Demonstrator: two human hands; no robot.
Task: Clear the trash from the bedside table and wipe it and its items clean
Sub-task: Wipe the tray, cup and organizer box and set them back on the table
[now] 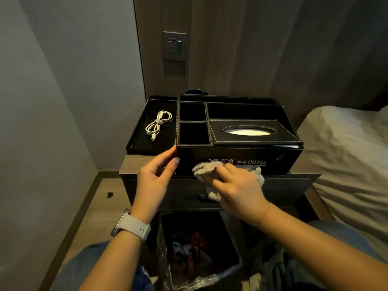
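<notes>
A black leather hotel organizer box with compartments and a tissue slot stands on the wooden bedside table. My left hand grips the box's front left corner. My right hand presses a beige cloth against the box's front face, just below the white hotel lettering. Left of the box, a black tray holds a coiled white charging cable.
A black bin lined with clear plastic and holding trash stands on the floor below the table. The bed with white sheets lies to the right. A wall socket is above the table. A grey wall is close on the left.
</notes>
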